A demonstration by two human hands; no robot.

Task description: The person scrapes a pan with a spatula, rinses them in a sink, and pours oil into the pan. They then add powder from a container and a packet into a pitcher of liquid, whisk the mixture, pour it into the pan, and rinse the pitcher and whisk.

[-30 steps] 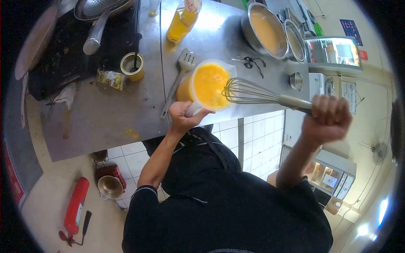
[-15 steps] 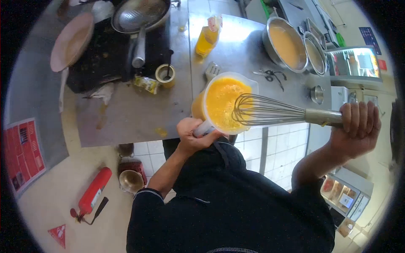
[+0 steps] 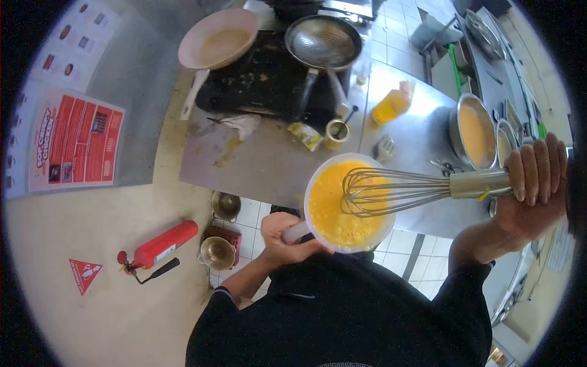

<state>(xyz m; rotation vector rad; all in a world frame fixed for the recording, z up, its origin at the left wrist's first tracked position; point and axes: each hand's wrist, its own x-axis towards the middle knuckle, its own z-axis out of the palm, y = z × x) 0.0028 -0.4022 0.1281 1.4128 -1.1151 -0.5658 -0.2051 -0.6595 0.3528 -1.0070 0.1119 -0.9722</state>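
My left hand [image 3: 290,240] is wrapped round the handle of a white plastic jug [image 3: 310,174]. Frothy yellow beaten egg [image 3: 327,199] fills much of the jug, which is tipped so that its open mouth faces me. In my right hand [image 3: 538,183] is the thick metal handle of a large wire whisk [image 3: 422,188], held level from the right. Its wire loops overlap the jug's mouth and the egg in this view. A metal spatula [image 3: 384,148] lies on the steel table [image 3: 244,174] just behind the jug.
Behind are a black hob [image 3: 251,79], a pink pan [image 3: 223,40] and a dark frying pan [image 3: 324,41]. A small jar [image 3: 337,130], an oil bottle [image 3: 393,107], scissors [image 3: 446,166] and a large bowl [image 3: 474,131] stand around. A fire extinguisher [image 3: 165,243] is at left.
My view has swung left, so the hob and wall posters show more fully. The jug's mouth has turned more toward me. Both hands keep their holds on jug and whisk.
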